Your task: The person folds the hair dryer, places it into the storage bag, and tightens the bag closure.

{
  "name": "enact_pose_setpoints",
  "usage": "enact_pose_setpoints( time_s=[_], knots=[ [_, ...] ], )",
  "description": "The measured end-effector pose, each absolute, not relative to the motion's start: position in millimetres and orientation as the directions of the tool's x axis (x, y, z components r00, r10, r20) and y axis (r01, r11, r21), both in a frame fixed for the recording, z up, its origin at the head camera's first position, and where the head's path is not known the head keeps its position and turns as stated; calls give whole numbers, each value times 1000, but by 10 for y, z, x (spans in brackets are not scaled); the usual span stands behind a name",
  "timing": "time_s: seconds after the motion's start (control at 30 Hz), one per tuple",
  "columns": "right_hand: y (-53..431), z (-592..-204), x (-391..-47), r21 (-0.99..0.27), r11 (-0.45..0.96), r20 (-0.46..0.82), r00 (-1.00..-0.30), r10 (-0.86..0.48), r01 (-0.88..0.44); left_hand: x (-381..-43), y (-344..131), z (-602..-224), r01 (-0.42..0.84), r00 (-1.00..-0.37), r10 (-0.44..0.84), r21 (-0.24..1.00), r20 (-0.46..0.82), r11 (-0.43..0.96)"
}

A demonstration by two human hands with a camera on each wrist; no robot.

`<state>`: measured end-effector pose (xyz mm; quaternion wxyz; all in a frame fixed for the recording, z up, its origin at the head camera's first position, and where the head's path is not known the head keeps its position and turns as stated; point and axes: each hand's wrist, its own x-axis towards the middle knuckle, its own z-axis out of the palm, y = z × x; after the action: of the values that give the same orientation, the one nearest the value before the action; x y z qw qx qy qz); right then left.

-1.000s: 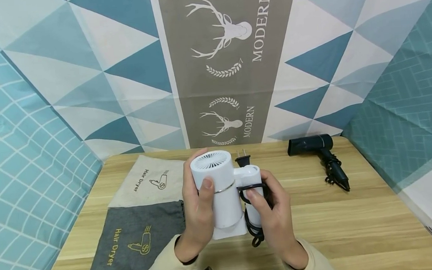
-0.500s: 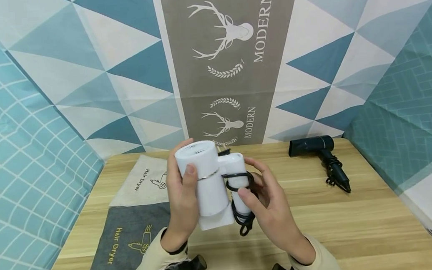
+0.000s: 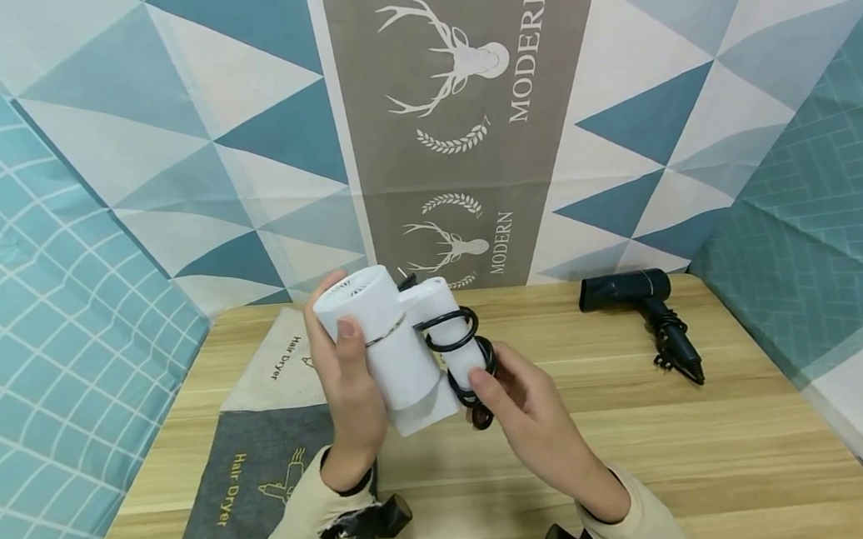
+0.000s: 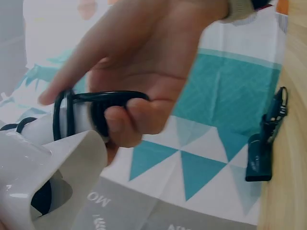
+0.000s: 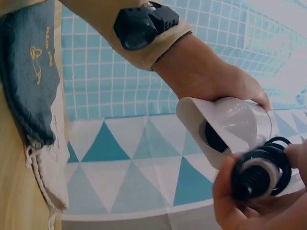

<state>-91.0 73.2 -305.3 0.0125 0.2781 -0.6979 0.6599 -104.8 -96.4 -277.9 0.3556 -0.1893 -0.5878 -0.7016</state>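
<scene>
A white hair dryer (image 3: 400, 359) with a folded handle is held above the table, tilted, its nozzle toward the person. My left hand (image 3: 350, 392) grips its barrel from the left, thumb along the near side. At the handle's lower end, my right hand (image 3: 535, 417) holds the handle and the black cord (image 3: 451, 331) looped round it. The plug peeks out behind the dryer in the head view. In the right wrist view the nozzle (image 5: 206, 129) opens toward the camera. The left wrist view shows right-hand fingers curled at the cord (image 4: 112, 96).
A black hair dryer (image 3: 636, 297) with its cord wrapped lies at the table's back right. On the left lie a beige drawstring bag (image 3: 273, 368) and a dark grey one (image 3: 243, 483), both printed "Hair Dryer". Patterned cloth (image 3: 270, 105) hangs behind the wooden table (image 3: 678, 469).
The white hair dryer has moved left and up and tilted, its handle end swinging right. My right hand has slid down to the handle's lower end, at the cord.
</scene>
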Motion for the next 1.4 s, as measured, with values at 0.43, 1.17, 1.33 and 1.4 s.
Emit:
enact_pose_setpoints(
  time_s=[0.43, 1.17, 1.33, 1.4],
  knots=[
    [1114, -3164, -1007, -936, -144, 345, -754, -560, -321, -1231, -959, -3096, 625, -773, -218, 775, 596, -94],
    [1460, -3662, -944, -995, 25, 62, -798, -600, -96, -1160, -1220, -3294, 340, -897, 295, 940, 330, -20],
    [1453, -3840, -882, -993, -115, 62, -797, -601, 10, -1115, -1259, -3318, 290, -908, 339, 954, 248, 79],
    [1446, -3901, -851, -983, -177, 70, -792, -607, 49, -1107, -1280, -3342, 307, -903, 347, 946, 254, 107]
  ],
)
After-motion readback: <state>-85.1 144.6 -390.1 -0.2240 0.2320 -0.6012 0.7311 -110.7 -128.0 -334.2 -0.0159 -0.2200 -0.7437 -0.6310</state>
